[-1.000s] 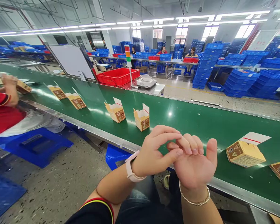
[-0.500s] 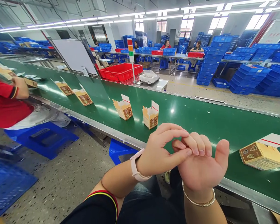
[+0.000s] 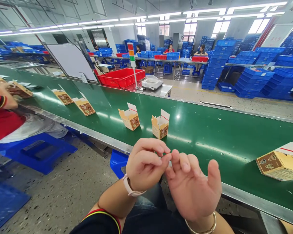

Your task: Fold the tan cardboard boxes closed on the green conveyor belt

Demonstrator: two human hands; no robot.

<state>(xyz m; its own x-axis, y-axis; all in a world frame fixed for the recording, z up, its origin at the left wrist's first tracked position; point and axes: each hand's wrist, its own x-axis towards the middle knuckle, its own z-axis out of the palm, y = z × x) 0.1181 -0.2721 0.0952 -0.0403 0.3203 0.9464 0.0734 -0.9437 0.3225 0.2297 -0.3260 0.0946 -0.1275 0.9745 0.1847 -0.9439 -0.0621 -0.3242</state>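
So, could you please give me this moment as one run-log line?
left hand: empty | right hand: empty | nearest: open carton | on green conveyor

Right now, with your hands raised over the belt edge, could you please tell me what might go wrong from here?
Your curled left hand sits close to the open cardboard box on the green conveyor belt, so a careless move might knock it over. The gold chain bracelet on your open right hand could perhaps snag on the steel belt edge.
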